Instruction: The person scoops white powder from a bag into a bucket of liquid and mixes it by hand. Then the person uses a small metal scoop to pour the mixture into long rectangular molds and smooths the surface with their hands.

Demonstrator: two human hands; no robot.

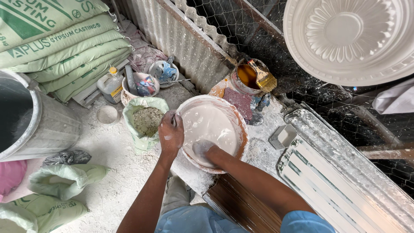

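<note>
Already Wet, Not Yet Smooth

Centrally, the basin (241, 129) of white plaster mix sits on the dusty bench. The left hand (171, 134) grips its rim; the right hand (202, 149) is sunk in slurry, fingers hidden. Mixing seems underway, unfinished.

At frame centre the basin (235, 125) sits between an open sack (144, 123) left and a brush-topped bucket (246, 77) upper right.

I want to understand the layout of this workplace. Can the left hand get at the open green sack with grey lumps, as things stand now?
Probably yes. The left hand grips the rim of the basin, and the open green sack stands right beside it, with nothing between them. It would first have to let go of the rim.
</note>
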